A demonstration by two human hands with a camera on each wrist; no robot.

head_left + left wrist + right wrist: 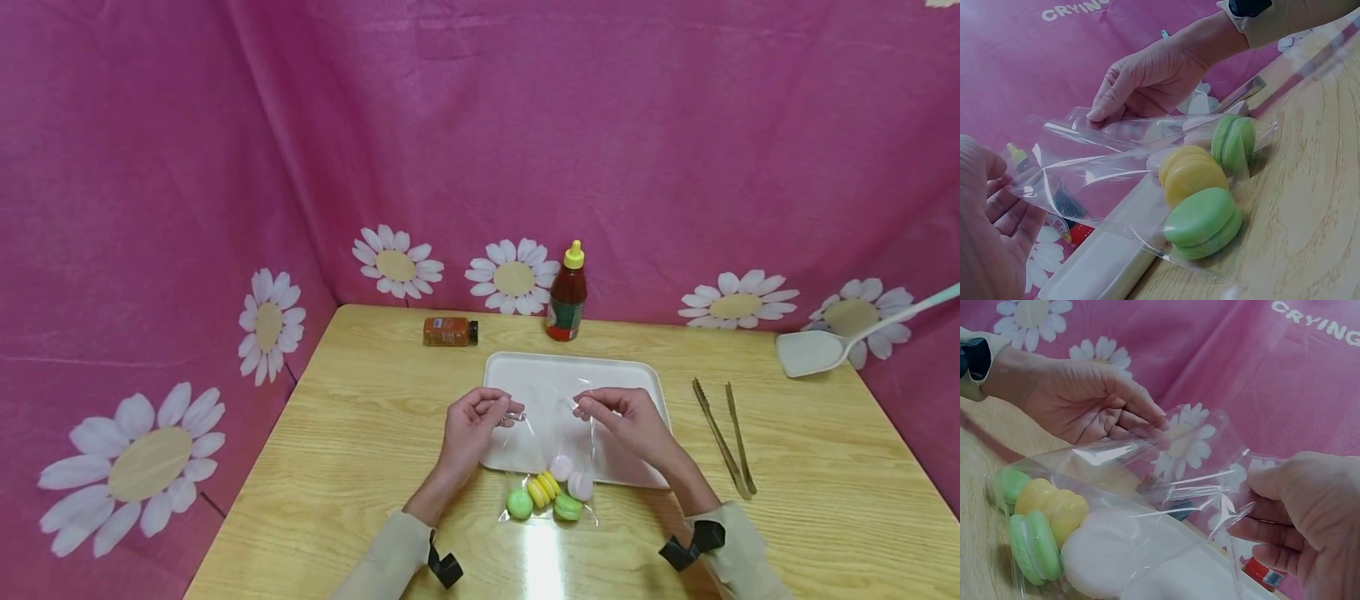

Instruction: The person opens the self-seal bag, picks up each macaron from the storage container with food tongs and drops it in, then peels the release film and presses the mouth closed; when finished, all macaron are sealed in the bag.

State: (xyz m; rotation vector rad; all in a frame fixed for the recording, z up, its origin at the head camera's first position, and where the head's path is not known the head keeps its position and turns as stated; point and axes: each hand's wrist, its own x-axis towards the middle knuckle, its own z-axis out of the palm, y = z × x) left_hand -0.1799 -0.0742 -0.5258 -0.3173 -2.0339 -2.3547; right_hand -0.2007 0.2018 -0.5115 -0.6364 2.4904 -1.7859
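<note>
A clear plastic bag (551,442) hangs between my two hands over the front edge of a white tray (633,467). Its left top corner is pinched by my left hand (472,425), and my right hand (626,421) pinches the right one. At the bag's bottom lie several macarons: a green macaron (1202,219), a yellow macaron (1194,178), a second green macaron (1035,547) and a pale pink macaron (1100,553), with another pale pink one behind. The bag's lower end lies at the wooden table (360,433).
A sauce bottle with a yellow cap (566,304) stands behind the tray. A small spice jar (448,332) lies on its side at the back left. Metal tongs (723,437) lie right of the tray, and a white spatula (813,352) rests near the right back corner.
</note>
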